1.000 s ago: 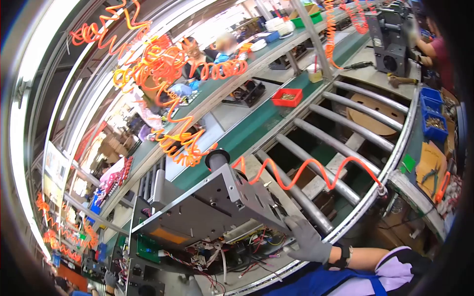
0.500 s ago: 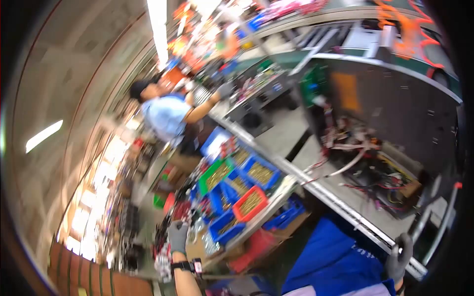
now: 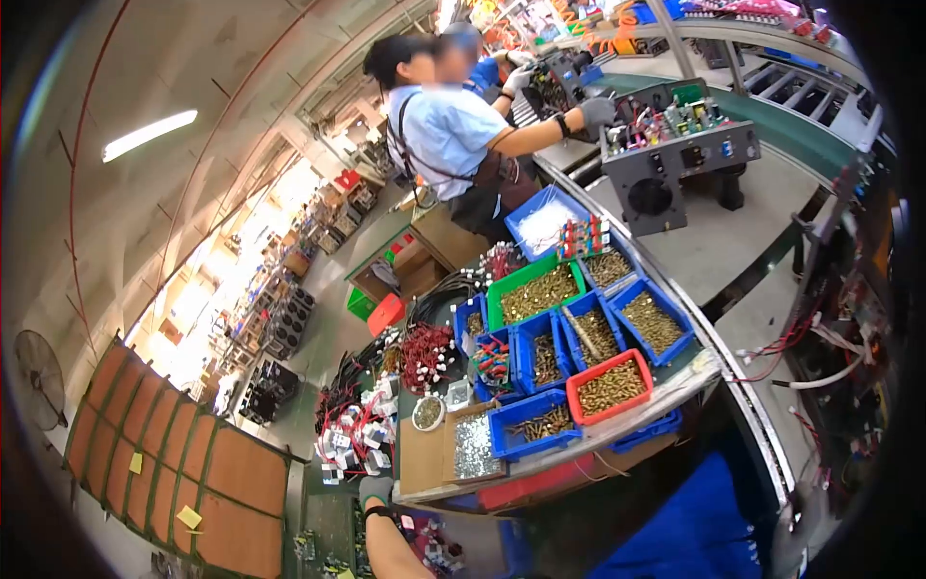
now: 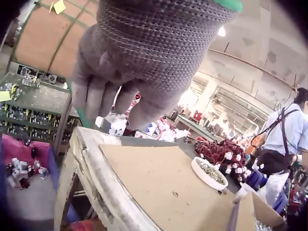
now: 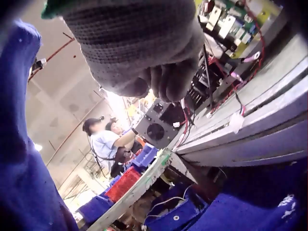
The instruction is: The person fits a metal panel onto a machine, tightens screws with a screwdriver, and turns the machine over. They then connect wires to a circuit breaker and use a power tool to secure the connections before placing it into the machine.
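My left hand (image 3: 376, 490), in a grey knit glove, reaches to the near left end of the parts bench. In the left wrist view its fingers (image 4: 96, 96) point down, loosely bent, overlapping a heap of white connectors (image 4: 115, 126) on red wires. A cardboard sheet (image 4: 159, 178) and a round white dish of small metal parts (image 4: 210, 174) lie beside it. My gloved right hand (image 3: 805, 526) is low by the metal rail (image 3: 767, 434), near a dark machine chassis with loose cables (image 3: 830, 376). Its fingers (image 5: 178, 82) hang loosely curled, with nothing visible in them.
Blue bins (image 3: 540, 425), a green bin (image 3: 497, 289) and a red bin (image 3: 579, 400) of screws cover the bench. Red wire bundles (image 3: 424, 357) lie behind. Farther along, a person in light blue (image 3: 444, 135) works at another chassis (image 3: 666, 183). A brown padded panel (image 3: 164, 434) stands left.
The head view has swung left from the chassis and roller line to the parts bench. My left hand has reached to the connector heap; my right hand has come off the chassis and lowered beside the rail.
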`<control>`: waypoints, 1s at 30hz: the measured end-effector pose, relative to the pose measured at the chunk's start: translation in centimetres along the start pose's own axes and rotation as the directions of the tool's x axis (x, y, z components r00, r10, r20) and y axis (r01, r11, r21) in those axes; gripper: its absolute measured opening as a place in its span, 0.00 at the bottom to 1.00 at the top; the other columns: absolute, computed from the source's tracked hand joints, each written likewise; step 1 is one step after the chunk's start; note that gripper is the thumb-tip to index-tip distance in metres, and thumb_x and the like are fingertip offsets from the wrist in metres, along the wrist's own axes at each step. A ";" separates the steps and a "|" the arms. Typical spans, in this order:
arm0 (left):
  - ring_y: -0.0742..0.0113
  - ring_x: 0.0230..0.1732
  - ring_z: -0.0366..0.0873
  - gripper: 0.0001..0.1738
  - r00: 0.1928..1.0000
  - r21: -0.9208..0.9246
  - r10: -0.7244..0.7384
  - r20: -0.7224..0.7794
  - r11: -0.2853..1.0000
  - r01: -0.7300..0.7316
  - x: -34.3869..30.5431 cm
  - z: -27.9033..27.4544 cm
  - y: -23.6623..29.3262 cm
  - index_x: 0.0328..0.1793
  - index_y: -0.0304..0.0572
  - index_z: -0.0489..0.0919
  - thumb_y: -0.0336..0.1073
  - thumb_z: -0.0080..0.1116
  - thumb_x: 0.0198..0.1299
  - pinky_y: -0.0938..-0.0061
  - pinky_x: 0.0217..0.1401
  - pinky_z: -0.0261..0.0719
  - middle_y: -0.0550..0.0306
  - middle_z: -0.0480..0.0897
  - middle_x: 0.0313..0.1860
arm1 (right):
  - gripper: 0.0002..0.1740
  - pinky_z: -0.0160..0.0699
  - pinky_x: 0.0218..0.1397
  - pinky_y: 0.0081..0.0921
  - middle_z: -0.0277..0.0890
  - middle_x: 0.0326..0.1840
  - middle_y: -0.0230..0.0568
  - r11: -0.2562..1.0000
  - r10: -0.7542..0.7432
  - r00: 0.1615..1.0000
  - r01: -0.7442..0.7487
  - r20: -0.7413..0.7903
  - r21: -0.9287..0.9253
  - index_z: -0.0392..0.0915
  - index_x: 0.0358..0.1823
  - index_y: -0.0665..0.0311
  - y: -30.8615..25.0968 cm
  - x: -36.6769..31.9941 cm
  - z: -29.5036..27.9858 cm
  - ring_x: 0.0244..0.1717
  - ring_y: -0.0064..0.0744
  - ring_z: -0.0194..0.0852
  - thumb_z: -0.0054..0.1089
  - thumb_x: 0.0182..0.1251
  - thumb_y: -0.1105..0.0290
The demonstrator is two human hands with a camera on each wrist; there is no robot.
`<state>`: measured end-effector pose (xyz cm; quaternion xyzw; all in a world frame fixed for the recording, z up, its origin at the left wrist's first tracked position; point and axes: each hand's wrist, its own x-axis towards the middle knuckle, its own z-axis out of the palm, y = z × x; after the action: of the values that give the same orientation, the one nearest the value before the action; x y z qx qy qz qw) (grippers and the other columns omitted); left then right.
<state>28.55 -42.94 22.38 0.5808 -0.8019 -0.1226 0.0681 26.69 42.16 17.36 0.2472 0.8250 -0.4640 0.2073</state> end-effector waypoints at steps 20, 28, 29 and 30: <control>0.42 0.70 0.75 0.60 0.946 -0.080 -0.064 -0.317 0.996 0.040 16.6 -2.9 1.5 0.86 0.49 0.52 0.53 0.74 0.51 0.56 0.73 0.71 0.36 0.76 0.70 | 0.21 0.72 0.70 0.34 0.78 0.60 0.50 0.841 -0.507 0.852 0.456 -0.129 -0.291 0.74 0.66 0.71 -12.9 -5.0 10.6 0.63 0.41 0.76 0.55 0.81 0.64; 0.42 0.71 0.74 0.49 0.972 0.081 -0.026 -0.235 0.996 0.046 28.0 1.8 -1.4 0.80 0.45 0.66 0.61 0.65 0.56 0.58 0.76 0.69 0.32 0.79 0.67 | 0.22 0.70 0.72 0.33 0.76 0.65 0.50 0.832 -0.503 0.857 0.447 -0.109 -0.327 0.73 0.68 0.70 -12.8 -5.5 12.9 0.66 0.41 0.74 0.57 0.79 0.66; 0.42 0.71 0.74 0.42 0.962 0.069 0.020 -0.274 0.998 -0.001 32.5 3.5 -5.4 0.72 0.38 0.75 0.58 0.64 0.58 0.56 0.75 0.70 0.34 0.78 0.68 | 0.22 0.69 0.74 0.33 0.75 0.67 0.50 0.835 -0.488 0.868 0.433 -0.095 -0.340 0.73 0.68 0.70 -13.3 -6.1 12.9 0.67 0.41 0.73 0.57 0.79 0.66; 0.42 0.71 0.75 0.37 0.951 -0.099 -0.128 -0.280 0.990 0.104 29.1 1.9 -3.5 0.66 0.34 0.80 0.55 0.64 0.59 0.56 0.73 0.71 0.36 0.80 0.67 | 0.23 0.68 0.75 0.32 0.74 0.69 0.50 0.841 -0.470 0.878 0.414 -0.089 -0.349 0.72 0.69 0.70 -13.4 -6.8 13.0 0.68 0.41 0.73 0.57 0.79 0.66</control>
<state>22.12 -71.41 18.65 0.6351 -0.7423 -0.0744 0.2002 25.49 23.44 23.79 0.0517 0.9383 -0.3367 0.0598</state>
